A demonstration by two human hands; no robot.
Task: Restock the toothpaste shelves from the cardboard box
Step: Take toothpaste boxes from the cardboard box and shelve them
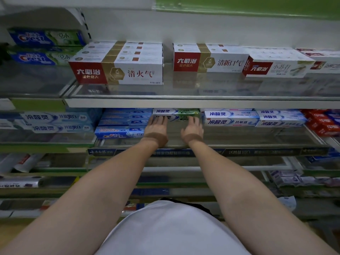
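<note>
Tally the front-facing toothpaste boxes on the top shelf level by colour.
Blue-and-green Crest boxes: 2
Red, gold and white boxes: 2
Red, white and green box: 1
Red-and-white box cut off at the right edge: 1
Total: 6

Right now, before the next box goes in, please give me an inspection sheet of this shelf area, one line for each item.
Surface: glass middle shelf, bare at its front edge.
Job's things: green-and-white toothpaste cartons, stacked at the shelf's back; cardboard supply box not seen.
Clutter: blue Crest cartons to the left, white-and-blue cartons to the right, red-and-white cartons on the shelf above.
Hands: left hand and right hand, fingers fairly straight, touch the green-and-white cartons.
Cables: nothing seen.
Surroundings: more stocked shelves below; labels there blurred.
</note>
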